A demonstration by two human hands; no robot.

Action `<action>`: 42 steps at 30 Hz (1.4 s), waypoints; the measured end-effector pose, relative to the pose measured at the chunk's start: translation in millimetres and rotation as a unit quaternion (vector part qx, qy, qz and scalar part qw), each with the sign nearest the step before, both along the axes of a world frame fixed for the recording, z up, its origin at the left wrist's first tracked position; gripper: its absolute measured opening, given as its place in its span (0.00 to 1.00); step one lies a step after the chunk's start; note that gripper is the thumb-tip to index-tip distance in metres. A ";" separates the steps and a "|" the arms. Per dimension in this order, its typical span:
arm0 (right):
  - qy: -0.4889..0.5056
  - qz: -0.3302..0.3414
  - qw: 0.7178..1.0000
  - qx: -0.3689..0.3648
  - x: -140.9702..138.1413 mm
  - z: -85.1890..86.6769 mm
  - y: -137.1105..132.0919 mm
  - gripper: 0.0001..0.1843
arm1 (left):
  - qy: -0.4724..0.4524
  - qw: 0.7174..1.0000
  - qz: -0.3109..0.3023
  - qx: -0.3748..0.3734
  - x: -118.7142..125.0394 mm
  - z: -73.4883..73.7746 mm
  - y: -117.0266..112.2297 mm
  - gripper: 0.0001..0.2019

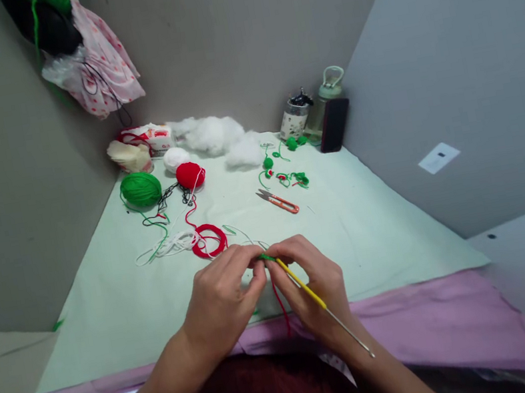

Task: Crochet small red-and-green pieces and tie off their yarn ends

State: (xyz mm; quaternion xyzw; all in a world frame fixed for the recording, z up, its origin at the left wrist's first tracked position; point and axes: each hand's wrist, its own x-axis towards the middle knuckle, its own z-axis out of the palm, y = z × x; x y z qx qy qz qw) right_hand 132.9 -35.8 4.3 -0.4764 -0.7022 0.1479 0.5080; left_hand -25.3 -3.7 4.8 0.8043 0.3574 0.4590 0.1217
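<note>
Between the fingertips of both hands is a small green crochet piece [266, 257], mostly hidden by the fingers. My left hand [226, 291] pinches its left side. My right hand [312, 276] pinches the other side and also holds a yellow-handled crochet hook [303, 286], whose bare metal end points down over the right wrist. A red yarn tail [281, 308] hangs below the fingers. Just beyond the hands lie a red yarn ring [223, 236] and a loose tangle of white yarn [177, 243].
Orange thread snips [281, 202] lie ahead, near small green crochet pieces [303, 179]. Green [141, 189] and red [191, 176] yarn balls sit back left, with white stuffing [216, 135] behind. A phone [335, 125], bottle [317, 116] and tin [294, 120] stand at the right corner.
</note>
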 end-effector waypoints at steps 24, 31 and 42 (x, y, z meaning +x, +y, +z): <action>0.145 0.046 0.985 -0.077 9.0 0.5 -2.0 0.10 | -0.330 0.830 -0.180 -0.412 0.4 2.0 -5.2 0.03; 0.166 0.064 0.979 -0.102 9.5 -4.1 -2.6 0.12 | -0.342 0.803 -0.187 -0.451 -2.0 -1.8 -2.2 0.04; 0.246 0.069 0.962 -0.100 2.0 -5.9 3.4 0.04 | -0.294 0.893 -0.078 -0.332 9.2 -1.3 -7.0 0.08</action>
